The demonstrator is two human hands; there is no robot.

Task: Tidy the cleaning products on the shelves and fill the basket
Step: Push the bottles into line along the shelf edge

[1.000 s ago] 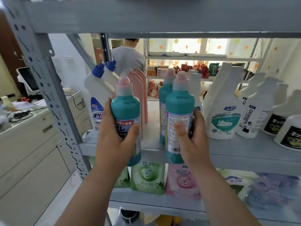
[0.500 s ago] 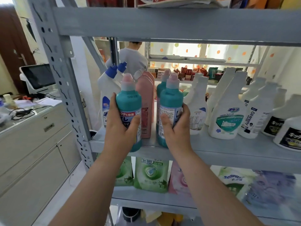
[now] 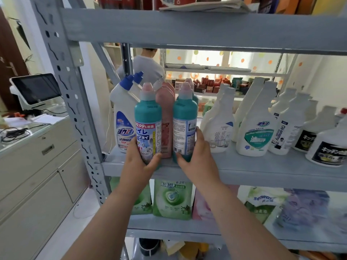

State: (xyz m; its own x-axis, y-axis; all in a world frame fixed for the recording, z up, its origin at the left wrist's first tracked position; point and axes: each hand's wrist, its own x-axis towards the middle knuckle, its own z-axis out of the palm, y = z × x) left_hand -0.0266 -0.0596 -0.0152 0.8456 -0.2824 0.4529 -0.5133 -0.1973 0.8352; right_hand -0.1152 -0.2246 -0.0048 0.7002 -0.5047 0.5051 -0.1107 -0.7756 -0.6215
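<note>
My left hand point(image 3: 139, 166) hid the base of the left teal bottle point(image 3: 148, 119), and my right hand point(image 3: 195, 158) hid the base of the right teal bottle point(image 3: 185, 119), so I couldn't tell if either touched the shelf point(image 3: 262, 171). The far-right white bottle point(image 3: 330, 147) got cropped by the frame, and the purple pouch point(image 3: 304, 209) was pure blur.

Small shop: steel shelving point(image 3: 187, 29) of cleaning bottles point(image 3: 253, 126), till screen point(image 3: 35, 88).

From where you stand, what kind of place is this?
Probably a small shop or its stockroom: grey metal shelving carries rows of cleaner bottles, refill pouches lie on the shelf below, and a touchscreen terminal stands on a counter at the left.
</note>
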